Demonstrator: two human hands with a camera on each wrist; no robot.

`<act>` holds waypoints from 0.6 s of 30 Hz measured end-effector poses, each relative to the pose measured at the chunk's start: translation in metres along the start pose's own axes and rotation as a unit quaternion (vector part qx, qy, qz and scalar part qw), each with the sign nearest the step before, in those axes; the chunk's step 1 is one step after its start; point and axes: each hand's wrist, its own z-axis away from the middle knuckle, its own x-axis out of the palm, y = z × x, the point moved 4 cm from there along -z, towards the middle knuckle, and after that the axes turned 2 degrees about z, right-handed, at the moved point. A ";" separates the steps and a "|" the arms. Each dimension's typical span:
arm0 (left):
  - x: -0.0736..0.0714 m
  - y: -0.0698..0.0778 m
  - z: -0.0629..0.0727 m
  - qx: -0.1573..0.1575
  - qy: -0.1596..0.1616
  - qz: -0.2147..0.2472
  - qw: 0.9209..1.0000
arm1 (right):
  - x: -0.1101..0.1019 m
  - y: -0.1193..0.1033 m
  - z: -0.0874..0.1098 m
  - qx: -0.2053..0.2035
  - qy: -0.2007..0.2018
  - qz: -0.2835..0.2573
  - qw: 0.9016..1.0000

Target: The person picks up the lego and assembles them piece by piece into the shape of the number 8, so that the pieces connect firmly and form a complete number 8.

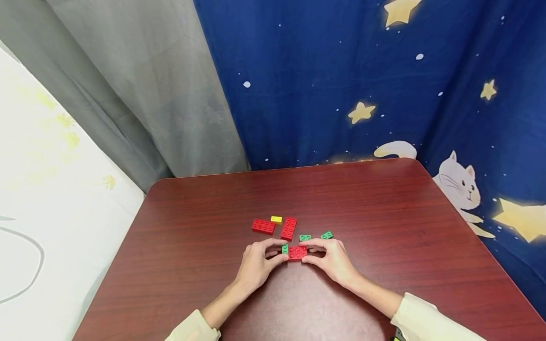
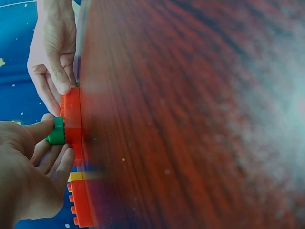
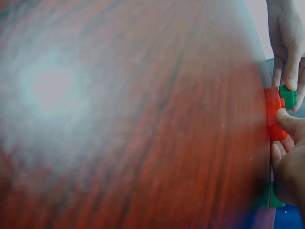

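Between both hands, a red toy building brick (image 1: 297, 254) lies studs up on the table. A small green brick (image 1: 285, 249) sits at its left end, raised above the red one in the left wrist view. My left hand (image 1: 255, 265) pinches this green brick (image 2: 58, 131) between thumb and fingers. With thumb and index finger, my right hand (image 1: 337, 263) grips the right end of the red brick (image 3: 274, 114). Just beyond the right fingertips lies a second small green brick (image 1: 304, 237).
Past the hands lie two more red bricks, one sideways (image 1: 263, 226) and one lengthwise (image 1: 288, 228). A small yellow brick (image 1: 276, 219) sits between them at the back. Another green brick (image 1: 326, 235) lies farther right. The brown table (image 1: 192, 222) ends at curtains (image 1: 307, 94).
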 end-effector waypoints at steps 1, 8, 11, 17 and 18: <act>0.000 0.000 0.000 0.001 -0.001 0.000 1.000 | 0.000 0.000 0.000 0.002 0.000 0.000 1.000; 0.003 -0.002 0.000 0.004 -0.003 0.003 1.000 | 0.000 0.001 0.000 0.009 -0.005 0.002 1.000; 0.004 -0.002 0.000 0.012 -0.005 0.006 1.000 | -0.001 0.001 0.000 0.007 -0.003 0.007 1.000; 0.003 -0.002 0.000 0.009 -0.006 0.002 1.000 | -0.002 0.000 -0.002 -0.001 -0.006 0.007 1.000; 0.003 -0.002 -0.001 0.007 -0.006 -0.001 1.000 | -0.002 0.000 -0.002 0.000 -0.007 0.005 1.000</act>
